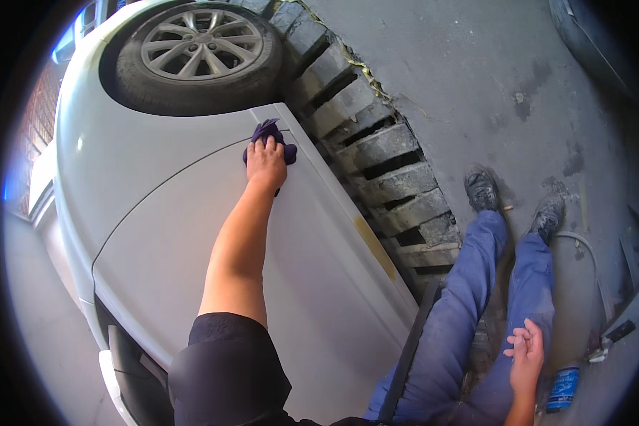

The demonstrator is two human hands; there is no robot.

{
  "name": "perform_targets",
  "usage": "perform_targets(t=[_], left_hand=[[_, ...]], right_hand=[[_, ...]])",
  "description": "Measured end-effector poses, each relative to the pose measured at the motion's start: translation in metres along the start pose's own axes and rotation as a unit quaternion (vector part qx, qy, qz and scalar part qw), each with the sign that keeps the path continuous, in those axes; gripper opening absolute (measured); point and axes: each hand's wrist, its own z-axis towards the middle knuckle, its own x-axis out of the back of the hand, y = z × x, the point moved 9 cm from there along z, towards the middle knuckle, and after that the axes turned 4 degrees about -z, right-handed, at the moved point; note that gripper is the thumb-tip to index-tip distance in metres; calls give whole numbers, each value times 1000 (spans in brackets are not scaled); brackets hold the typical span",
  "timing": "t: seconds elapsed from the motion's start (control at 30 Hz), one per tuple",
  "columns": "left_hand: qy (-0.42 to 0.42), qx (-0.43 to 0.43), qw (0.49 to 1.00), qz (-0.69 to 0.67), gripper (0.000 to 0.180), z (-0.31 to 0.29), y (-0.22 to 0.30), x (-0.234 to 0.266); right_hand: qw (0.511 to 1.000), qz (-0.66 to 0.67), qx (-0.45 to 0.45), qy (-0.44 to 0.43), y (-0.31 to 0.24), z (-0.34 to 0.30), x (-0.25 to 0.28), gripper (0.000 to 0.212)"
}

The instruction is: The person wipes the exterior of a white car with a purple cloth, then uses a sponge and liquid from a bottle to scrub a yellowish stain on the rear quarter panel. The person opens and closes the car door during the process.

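Note:
My left hand presses a dark purple cloth against the silver-white car. The cloth is bunched under my fingers and pokes out around them, close to the door seam and the lower edge of the body. What lies beneath the palm is hidden. My right hand hangs beside my blue-trousered leg, its fingers loosely bent and a little apart, with nothing in it. A blue can lies or stands on the floor close by my right wrist; which, I cannot tell.
A wheel with a spoked rim sits ahead of the door. Along the car's lower side runs a slotted grate of grey blocks, with gaps between them. A yellowish strip marks the sill. A hose curves over the floor at the right.

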Motion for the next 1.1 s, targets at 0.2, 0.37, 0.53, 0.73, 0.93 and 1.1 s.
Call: perform_targets(t=[0.2, 0.37, 0.53, 0.73, 0.93, 1.1], left_hand=[[13, -98, 990, -100, 34, -109, 108, -40], [-100, -168, 972, -129, 38, -261, 221, -63], [-471, -249, 777, -335, 36, -407, 307, -16], [-581, 49, 366, -725, 38, -539, 308, 18], [-313, 188, 229, -902, 39, -524, 225, 89], [-215, 140, 175, -951, 39, -525, 200, 139]], right_hand=[[1000, -10, 5, -11, 4, -2, 2, 41], [999, -30, 17, -27, 3, -2, 15, 40], [997, -42, 44, -40, -3, -15, 38, 40], [951, -237, 187, -61, -37, -57, 53, 44], [639, -501, 583, 18, -218, -241, 32, 58], [426, -461, 774, 87, -325, -412, 18, 54]])
